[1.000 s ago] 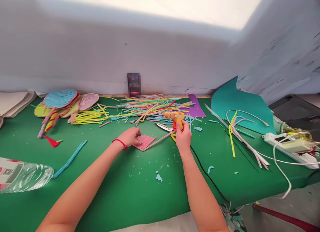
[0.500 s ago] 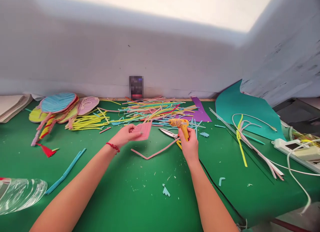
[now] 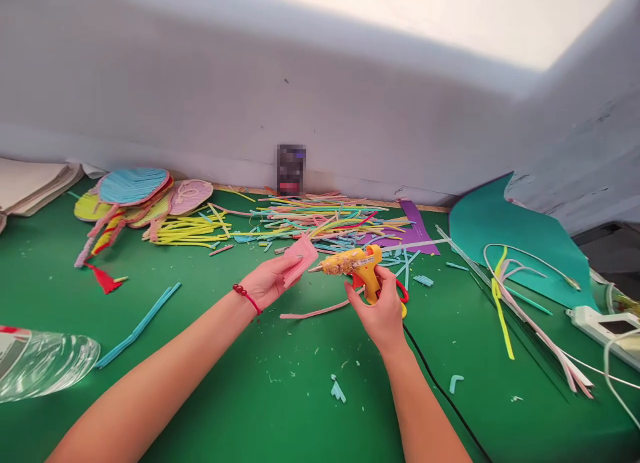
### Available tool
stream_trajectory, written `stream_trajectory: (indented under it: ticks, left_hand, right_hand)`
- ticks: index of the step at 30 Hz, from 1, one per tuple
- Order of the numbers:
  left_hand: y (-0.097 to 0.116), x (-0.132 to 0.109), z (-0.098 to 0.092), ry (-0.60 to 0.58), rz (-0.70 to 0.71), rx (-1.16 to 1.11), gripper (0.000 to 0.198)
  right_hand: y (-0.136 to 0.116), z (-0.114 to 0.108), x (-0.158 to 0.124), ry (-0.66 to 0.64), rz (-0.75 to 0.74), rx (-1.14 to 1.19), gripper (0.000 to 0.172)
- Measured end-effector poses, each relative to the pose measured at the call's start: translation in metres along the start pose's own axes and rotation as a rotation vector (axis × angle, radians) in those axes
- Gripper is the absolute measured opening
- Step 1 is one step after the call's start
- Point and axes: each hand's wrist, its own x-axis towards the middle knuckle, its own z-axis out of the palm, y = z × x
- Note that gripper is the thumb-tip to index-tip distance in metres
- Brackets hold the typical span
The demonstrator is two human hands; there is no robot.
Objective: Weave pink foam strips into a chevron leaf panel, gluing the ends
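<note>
My left hand pinches a small flat pink piece, tilted up above the table. My right hand is wrapped round the handle of a yellow glue gun. Its nozzle points left, close to the right edge of the pink piece; whether they touch I cannot tell. A clear glue stick juts from the gun's back. Under the gun lie scissors with red and yellow handles, partly hidden by my right hand. A bent pink pipe cleaner rests on the green table below.
Many coloured pipe cleaners are heaped at the back. Fan-shaped crafts lie back left, a clear bottle front left. Teal sheet, loose strips and a white power strip are at right. A black cord trails from the gun.
The glue gun has swung level and moved left and down, its nozzle now near the pink piece. My left hand has turned the piece to a steeper tilt. The view has shifted slightly left.
</note>
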Motion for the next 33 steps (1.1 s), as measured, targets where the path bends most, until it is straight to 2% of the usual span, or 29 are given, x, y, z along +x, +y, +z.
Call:
stream_trajectory:
  ticks: [9, 17, 20, 25, 33]
  left_hand:
    - [-0.0076, 0.0012, 0.0011, 0.081, -0.014, -0.019, 0.002]
    - [-0.0087, -0.0014, 0.0054, 0.104, -0.041, -0.055, 0.006]
    - [-0.0086, -0.0017, 0.0056, 0.066, -0.036, -0.064, 0.011]
    - [-0.0095, 0.0003, 0.0017, -0.022, 0.022, -0.035, 0.021]
    - [-0.0074, -0.0007, 0.0048, 0.032, 0.002, -0.093, 0.018]
  right_hand:
    - [-0.0026, 0.0021, -0.0026, -0.036, -0.158, -0.065, 0.043]
    - [-0.003, 0.0046, -0.005, -0.027, -0.262, -0.119, 0.041]
    - [-0.0011, 0.0058, -0.0059, -0.027, -0.307, -0.124, 0.042]
    - [-0.0008, 0.0068, -0.0069, -0.045, -0.296, -0.112, 0.042]
    - [-0.0031, 0.0073, -0.0077, -0.03, -0.307, -0.11, 0.039]
